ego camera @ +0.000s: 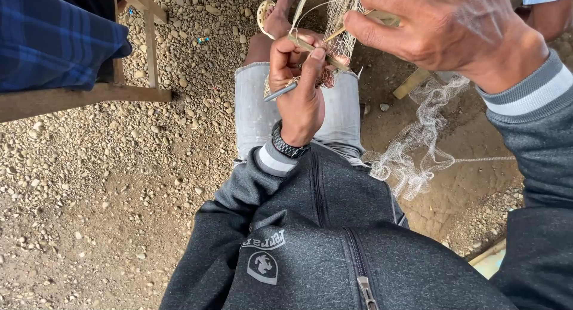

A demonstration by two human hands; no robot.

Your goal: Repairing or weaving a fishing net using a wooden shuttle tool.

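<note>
The left hand (296,86) sits just above picture centre, fingers curled shut around a flat wooden stick (316,51) and a gather of fine pale netting (337,11). The thumb presses down on the stick from the six o'clock side. A thin grey metal piece (279,92) juts from the fist toward eight o'clock; only its tip shows, so it could be a blade or a needle. A dark wristwatch (289,147) bands the wrist below.

The right hand (441,29) comes in from two o'clock, large and close to the camera. Its fingers are pinched closed on a pale slender tool (382,16), mostly hidden behind the knuckles, and some netting strands lie across the back of the hand. The top of the hand is cut off by the frame edge.

The netting hangs from twelve o'clock, passes through both hands, and a loose bunch (412,149) trails toward four o'clock over the dirt. Where it is fastened above is out of view.

Beneath the hands lie a knee in light grey shorts (256,107) and a foot in a sandal (270,17) at twelve o'clock. A wooden bench (89,95) and blue plaid cloth (54,35) fill ten o'clock, on gravel ground (89,196).
</note>
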